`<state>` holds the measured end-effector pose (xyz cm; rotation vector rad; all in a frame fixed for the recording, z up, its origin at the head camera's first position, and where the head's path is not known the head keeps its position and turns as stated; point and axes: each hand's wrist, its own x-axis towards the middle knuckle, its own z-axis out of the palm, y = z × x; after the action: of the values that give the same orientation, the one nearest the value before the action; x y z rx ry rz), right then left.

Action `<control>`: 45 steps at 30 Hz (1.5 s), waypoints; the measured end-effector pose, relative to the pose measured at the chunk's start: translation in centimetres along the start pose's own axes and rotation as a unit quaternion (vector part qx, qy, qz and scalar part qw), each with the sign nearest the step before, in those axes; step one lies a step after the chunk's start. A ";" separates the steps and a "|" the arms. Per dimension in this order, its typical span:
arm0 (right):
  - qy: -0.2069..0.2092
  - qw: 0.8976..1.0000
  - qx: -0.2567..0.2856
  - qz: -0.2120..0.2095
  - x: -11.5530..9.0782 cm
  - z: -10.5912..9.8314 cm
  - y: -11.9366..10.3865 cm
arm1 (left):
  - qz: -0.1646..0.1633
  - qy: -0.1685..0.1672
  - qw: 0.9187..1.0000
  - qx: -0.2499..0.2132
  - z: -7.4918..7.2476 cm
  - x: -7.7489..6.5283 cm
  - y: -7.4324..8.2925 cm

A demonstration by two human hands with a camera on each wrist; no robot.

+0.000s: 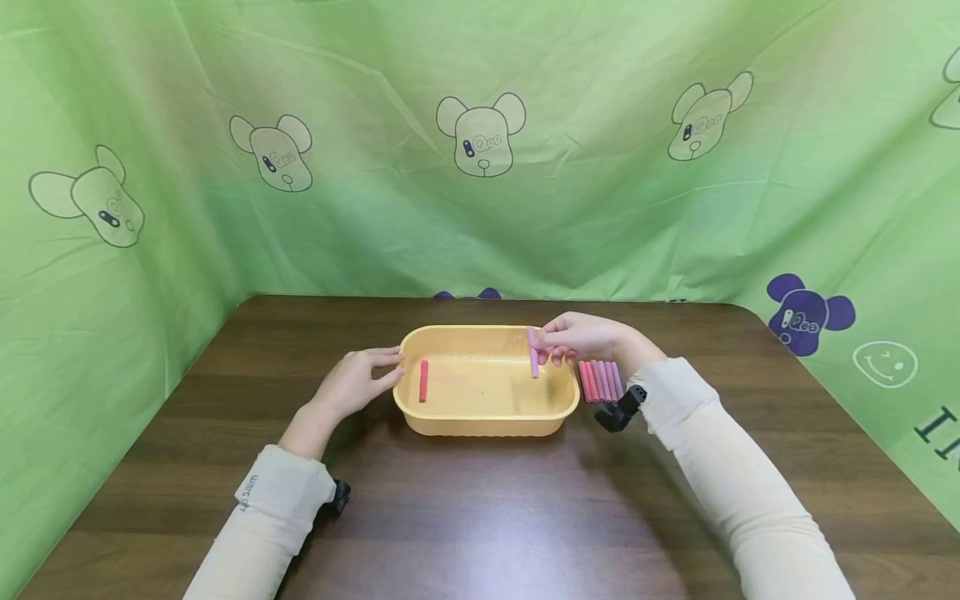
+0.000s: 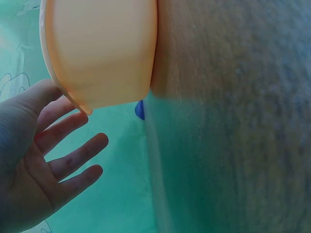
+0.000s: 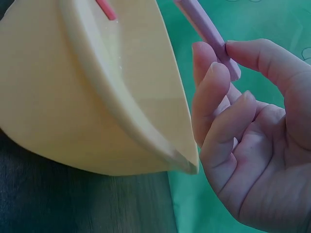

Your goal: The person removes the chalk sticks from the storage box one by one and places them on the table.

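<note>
A yellow oblong plastic basin (image 1: 480, 427) stands mid-table. Inside it, toward the left end, lies a red stick (image 1: 423, 381). My right hand (image 1: 581, 337) pinches a light purple stick (image 1: 533, 353) between thumb and fingertips, above the basin's right end. In the right wrist view that purple stick (image 3: 206, 31) looks straight-sided, held near one end, with the other fingers curled loosely below. At the basin's left end, my left hand (image 1: 360, 379) touches the rim with relaxed fingers. The left wrist view shows its thumb and forefingers at the rim, the other fingers (image 2: 80, 158) spread free.
Just right of the basin, a row of several pink to purple sticks (image 1: 600, 382) lies side by side on the brown wooden table (image 1: 465, 517), partly behind the right wrist's camera (image 1: 621, 408). Green printed cloth (image 1: 480, 225) hangs behind and along both sides.
</note>
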<state>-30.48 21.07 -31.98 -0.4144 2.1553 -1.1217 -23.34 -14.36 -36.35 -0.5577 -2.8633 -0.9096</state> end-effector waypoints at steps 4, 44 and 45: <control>-0.004 1.000 0.004 -0.013 -0.4 -0.2 0.4 | 0.000 0.000 1.000 0.001 0.1 0.0 -0.1; 0.044 0.996 0.081 -0.017 -4.8 -2.4 5.9 | 0.004 0.005 1.000 -0.010 0.2 -0.2 0.0; 0.048 0.995 0.081 -0.016 -4.9 -2.4 6.1 | 0.004 0.005 1.000 -0.011 0.2 -0.2 0.0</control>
<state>-28.41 28.71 -33.92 -0.3293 2.1260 -1.3469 -23.21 -14.33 -36.56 -0.5636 -2.8445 -0.9399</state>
